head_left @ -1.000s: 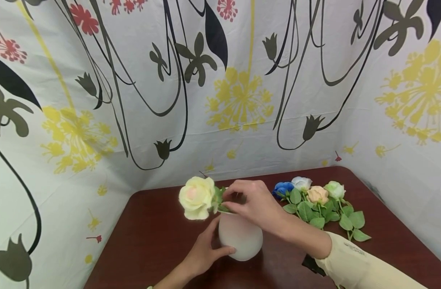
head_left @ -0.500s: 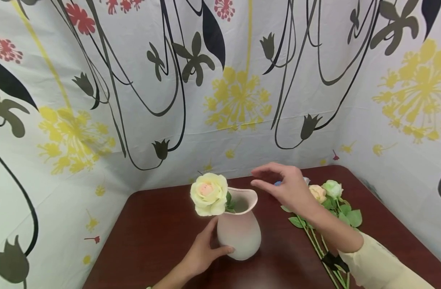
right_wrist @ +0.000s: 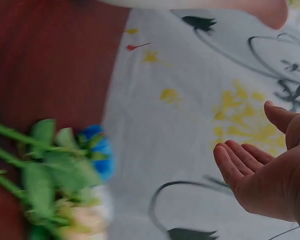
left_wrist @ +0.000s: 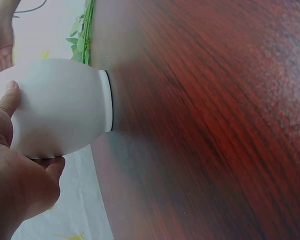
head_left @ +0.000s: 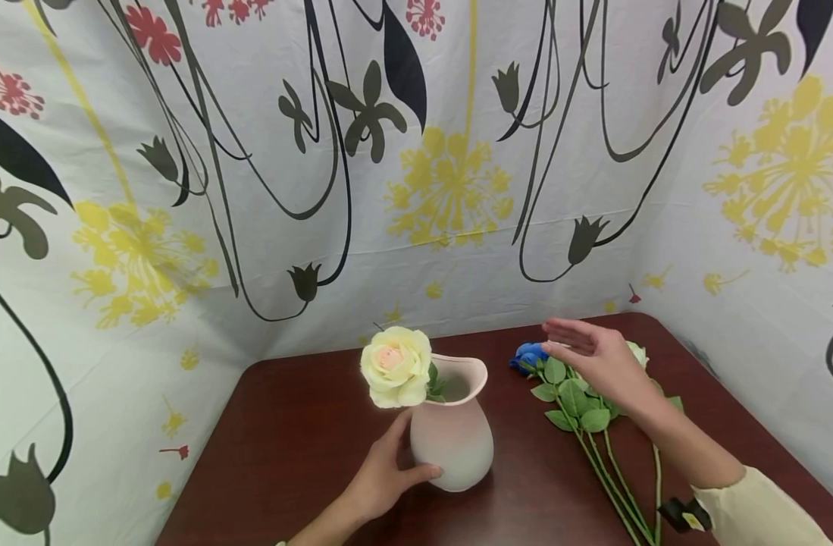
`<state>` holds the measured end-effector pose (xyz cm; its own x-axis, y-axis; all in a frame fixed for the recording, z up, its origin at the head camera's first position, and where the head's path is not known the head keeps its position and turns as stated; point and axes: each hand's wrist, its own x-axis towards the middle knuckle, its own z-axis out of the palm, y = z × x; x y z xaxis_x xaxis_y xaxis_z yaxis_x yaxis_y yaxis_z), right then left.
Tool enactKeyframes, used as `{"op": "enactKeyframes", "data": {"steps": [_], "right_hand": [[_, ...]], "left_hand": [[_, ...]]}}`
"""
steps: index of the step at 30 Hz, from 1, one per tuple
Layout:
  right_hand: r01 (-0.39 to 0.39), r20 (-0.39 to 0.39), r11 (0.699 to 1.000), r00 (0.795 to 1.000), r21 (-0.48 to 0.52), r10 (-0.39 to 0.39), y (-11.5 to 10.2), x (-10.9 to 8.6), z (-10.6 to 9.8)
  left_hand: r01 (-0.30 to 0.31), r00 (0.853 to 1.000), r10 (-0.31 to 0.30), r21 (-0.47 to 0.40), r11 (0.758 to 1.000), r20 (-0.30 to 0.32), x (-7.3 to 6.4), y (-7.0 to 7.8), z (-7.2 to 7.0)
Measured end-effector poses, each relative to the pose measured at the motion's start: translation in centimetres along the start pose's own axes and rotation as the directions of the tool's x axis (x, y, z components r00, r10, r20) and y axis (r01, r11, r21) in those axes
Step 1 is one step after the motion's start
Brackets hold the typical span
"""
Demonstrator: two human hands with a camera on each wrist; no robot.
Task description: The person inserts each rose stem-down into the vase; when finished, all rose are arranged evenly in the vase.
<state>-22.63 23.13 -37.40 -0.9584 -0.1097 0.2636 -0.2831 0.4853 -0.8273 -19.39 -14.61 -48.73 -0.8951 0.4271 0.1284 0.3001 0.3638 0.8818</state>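
Observation:
My left hand (head_left: 386,474) grips the belly of a pale pink-and-white vase (head_left: 453,444), thumb in front and fingers around the side. The vase stands upright on the table. A pale yellow rose (head_left: 396,367) with a pinkish centre leans over the left of its rim, its stem hidden inside. Above a bunch of roses lying at the right is my right hand (head_left: 603,364), holding nothing, thumb and fingers apart. In the bunch, a blue rose (head_left: 527,356) shows left of that hand, which covers other blooms. The right wrist view shows the hand (right_wrist: 265,172) with its palm turned up.
Green stems (head_left: 610,474) of the bunch run toward the near edge of the dark red-brown table (head_left: 307,425). Behind and on both sides hangs a white flower-print cloth (head_left: 252,227). A black band (head_left: 685,516) sits by the right sleeve (head_left: 760,508).
My right hand has let go of the pale yellow rose at the vase's mouth and moved right, over the roses on the table. The left hand keeps its grip on the vase.

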Motion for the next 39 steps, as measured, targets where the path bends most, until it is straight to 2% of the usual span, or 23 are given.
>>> {"op": "enactKeyframes", "data": {"steps": [8,13,17,21,33,39], "right_hand": [[-0.167,0.068,0.986,0.984,0.018,0.166,5.5,-1.2,0.4],[-0.249,0.113,0.968,0.963,0.039,0.243,8.4,-1.6,1.0],[-0.307,0.163,0.950,0.941,0.054,0.295,9.7,-1.9,1.1],[-0.310,0.193,0.950,0.934,0.030,0.299,10.5,-2.2,1.2],[-0.322,0.193,0.947,0.930,0.022,0.312,12.2,-2.3,2.2],[-0.267,0.171,0.964,0.949,-0.010,0.265,12.3,-2.4,2.8]], "left_hand": [[-0.005,1.000,0.005,-0.004,1.000,-0.001,0.0,0.0,0.0],[-0.014,1.000,0.014,-0.011,1.000,0.002,0.0,0.0,-0.1],[-0.011,1.000,0.012,-0.018,1.000,0.006,0.0,0.1,-0.1],[-0.009,1.000,0.009,-0.017,1.000,0.009,0.0,0.1,-0.1],[-0.025,1.000,0.025,-0.006,1.000,0.001,0.0,0.0,-0.1],[-0.010,1.000,0.010,-0.015,1.000,0.003,0.0,0.2,-0.1]]}}
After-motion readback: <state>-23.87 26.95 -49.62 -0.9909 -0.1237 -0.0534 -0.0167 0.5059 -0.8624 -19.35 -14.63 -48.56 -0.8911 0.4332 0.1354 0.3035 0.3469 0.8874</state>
